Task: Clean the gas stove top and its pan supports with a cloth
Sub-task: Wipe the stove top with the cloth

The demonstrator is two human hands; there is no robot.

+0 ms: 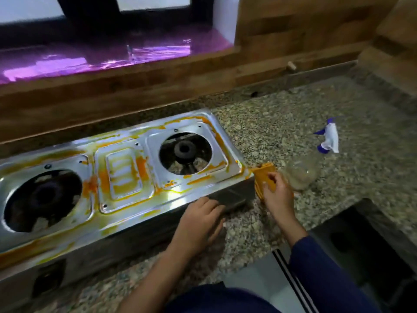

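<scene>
Head view: your left hand [202, 220] lies flat, fingers straight, on the front right corner of the orange-smeared steel gas stove top [126, 170]. Your right hand [274, 192] grips the folded orange cloth [265, 171] at the stove's right end. A clear plastic spray bottle [302, 175] lies just beside it.

Stove [126, 177] on counter [293, 123], cloth [264, 171] at its right, bottle [301, 172] beyond

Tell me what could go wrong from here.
The right hand works the cloth right beside the spray bottle; a wide swipe may knock it over.
Orange residue on the stove top could get pushed into the open burner hole.
</scene>
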